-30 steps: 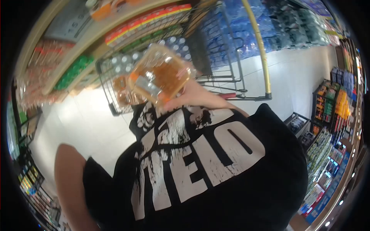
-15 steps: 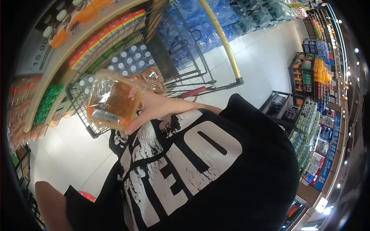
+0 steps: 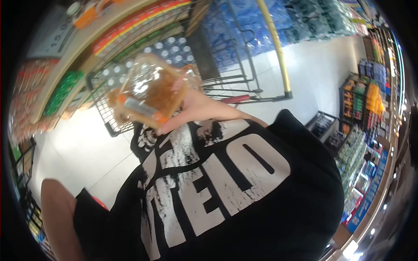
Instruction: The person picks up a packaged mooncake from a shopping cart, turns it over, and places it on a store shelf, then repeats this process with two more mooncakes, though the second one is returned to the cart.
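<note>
1. Filling the six o'clock side is a black shirt (image 3: 283,209) with white lettering; a wire cart (image 3: 276,45) spans ten to one o'clock, with white-capped bottles (image 3: 172,48) at eleven.
2. At ten o'clock, a clear pack (image 3: 152,89) is held up in front of the cart; whether it is directly over the basket I cannot tell. The step seems to be carrying or looking it over, and any move from here calls for a level, steady hold.
3. The pack looks boxy and glossy, amber-brown within, its contents blurred.
4. The right grip (image 3: 191,106) is clamped on its near edge, thumb at five o'clock. The left grip is out of view, so its state I cannot tell.
5. A pale label (image 3: 137,105) sits towards seven o'clock on the pack.
</note>
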The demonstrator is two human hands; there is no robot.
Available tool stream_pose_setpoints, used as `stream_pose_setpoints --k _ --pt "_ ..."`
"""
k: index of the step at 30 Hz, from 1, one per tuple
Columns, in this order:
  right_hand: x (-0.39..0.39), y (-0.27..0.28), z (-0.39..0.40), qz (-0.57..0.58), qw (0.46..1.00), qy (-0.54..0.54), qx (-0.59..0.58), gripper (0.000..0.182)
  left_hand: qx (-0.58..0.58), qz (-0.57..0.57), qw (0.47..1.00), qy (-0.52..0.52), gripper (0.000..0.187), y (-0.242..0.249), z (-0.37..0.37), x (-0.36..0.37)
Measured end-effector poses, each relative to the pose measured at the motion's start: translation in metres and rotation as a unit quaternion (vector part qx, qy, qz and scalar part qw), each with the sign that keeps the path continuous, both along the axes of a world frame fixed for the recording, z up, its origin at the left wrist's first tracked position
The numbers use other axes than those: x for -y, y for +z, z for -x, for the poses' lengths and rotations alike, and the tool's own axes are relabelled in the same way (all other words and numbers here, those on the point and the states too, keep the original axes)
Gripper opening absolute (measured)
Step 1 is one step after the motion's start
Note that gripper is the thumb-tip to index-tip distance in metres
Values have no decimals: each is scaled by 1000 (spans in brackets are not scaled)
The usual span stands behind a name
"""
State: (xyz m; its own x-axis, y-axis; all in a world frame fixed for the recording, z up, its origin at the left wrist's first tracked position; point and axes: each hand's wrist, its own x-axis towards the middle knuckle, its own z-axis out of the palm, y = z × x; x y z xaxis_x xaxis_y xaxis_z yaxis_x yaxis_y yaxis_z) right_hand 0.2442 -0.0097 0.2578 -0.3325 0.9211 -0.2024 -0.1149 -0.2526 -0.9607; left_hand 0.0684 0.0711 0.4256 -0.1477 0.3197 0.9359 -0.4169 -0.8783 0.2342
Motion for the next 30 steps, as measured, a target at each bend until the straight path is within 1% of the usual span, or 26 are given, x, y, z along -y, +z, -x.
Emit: stream_pose_setpoints --k 1,2,4,7,11,14,16,17,18,20,22,24,25,26,28,30 --pt "0 0 -2 -36 999 -27 16 53 -8 -9 1000 16 17 4 5 0" --pt "1 -2 -4 17 999 -39 -15 67 -16 -17 999 32 17 8 11 1" --pt "-4 19 -3 -5 992 -91 -92 46 -22 -32 998 56 17 11 18 4" --pt "-6 22 -3 23 987 -94 -131 46 -22 -42 996 73 16 12 24 8" --pt "-9 25 -4 16 988 -99 -119 46 -19 -61 995 82 16 13 27 8" --pt "-9 20 -2 21 990 -84 -113 51 -22 -70 994 87 16 14 31 10" --pt "-7 21 1 44 989 -91 -111 58 -24 -81 992 95 16 16 36 11" --pt "-6 24 4 54 984 -111 -126 62 -26 -87 991 98 16 17 38 11" --pt "-7 26 3 54 984 -109 -130 62 -29 -92 990 101 16 18 40 12" --pt "-8 25 0 88 992 -19 -86 80 -38 -97 989 108 15 21 46 14" --pt "-7 22 0 92 991 -24 -90 79 -41 -109 986 116 15 23 49 15" --pt "-7 21 4 69 991 -73 -86 54 -47 -119 984 126 15 25 54 17" --pt "-7 29 10 34 982 -137 -122 45 -53 -124 982 133 15 27 57 18" --pt "-8 23 11 34 983 -131 -127 45 -57 -129 980 140 15 29 60 20" --pt "-8 10 5 37 995 -71 -53 41 -63 -141 977 150 15 32 65 21" --pt "-10 10 9 16 995 -73 -61 38 -70 -152 974 156 15 36 69 21"
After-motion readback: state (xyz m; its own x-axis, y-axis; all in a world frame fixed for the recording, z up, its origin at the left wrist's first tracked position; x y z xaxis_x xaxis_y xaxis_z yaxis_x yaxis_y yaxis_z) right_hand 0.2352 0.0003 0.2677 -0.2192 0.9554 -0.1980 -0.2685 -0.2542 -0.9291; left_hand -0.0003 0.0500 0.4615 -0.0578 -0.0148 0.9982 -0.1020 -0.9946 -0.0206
